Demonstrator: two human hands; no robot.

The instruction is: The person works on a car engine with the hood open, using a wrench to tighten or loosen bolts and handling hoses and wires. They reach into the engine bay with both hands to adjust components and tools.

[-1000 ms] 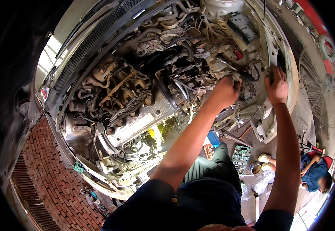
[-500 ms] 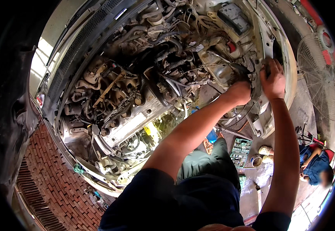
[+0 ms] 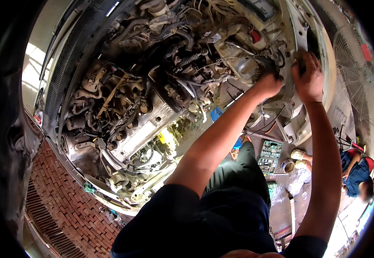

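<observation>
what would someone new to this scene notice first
Probably the open engine bay filling the upper middle, with its brightly lit silvery engine cover left of centre. Next come the left hand, right of centre, and the right hand at the bay's right side. Red brick paving also stands out, lower left.

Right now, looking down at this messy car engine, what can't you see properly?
All in the head view:
Whatever the bare left hand may hold: hidden by the hand itself and shadow.
Whatever the bare right hand may hold: hidden by its fingers.
The dark grey rectangular box: cut off by the top edge.
Small silvery tools in the open green case: too small to tell apart.
</observation>
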